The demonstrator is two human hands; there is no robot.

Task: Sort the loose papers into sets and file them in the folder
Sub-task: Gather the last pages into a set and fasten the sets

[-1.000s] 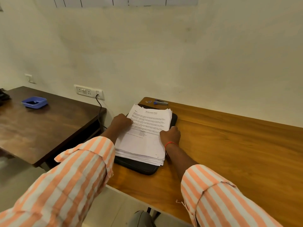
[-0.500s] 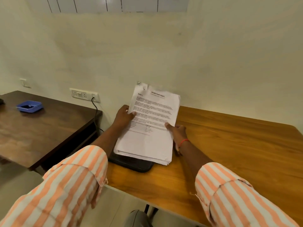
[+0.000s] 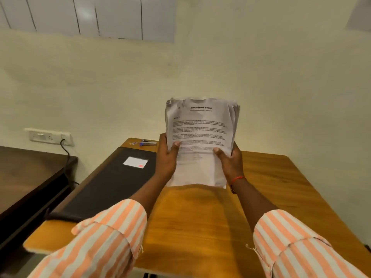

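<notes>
A thick stack of white printed papers (image 3: 200,125) stands upright in the air above the light wooden table (image 3: 271,187). My left hand (image 3: 167,155) grips its left edge, thumb on the front sheet. My right hand (image 3: 228,159) grips the right edge the same way. The top sheet is headed "Sample Health Report". A black folder (image 3: 108,183) with a small white label (image 3: 135,162) lies flat and closed on the table's left part, to the left of the lifted stack.
A stapler (image 3: 149,142) and a small clip (image 3: 133,143) lie at the table's back left corner. A dark wooden desk (image 3: 26,173) stands to the left across a narrow gap. A wall socket (image 3: 49,136) with a black cable is behind it.
Both hands have lifted the paper stack off the black folder and stood it upright in the air to the right. The folder's cover and label are now uncovered.
</notes>
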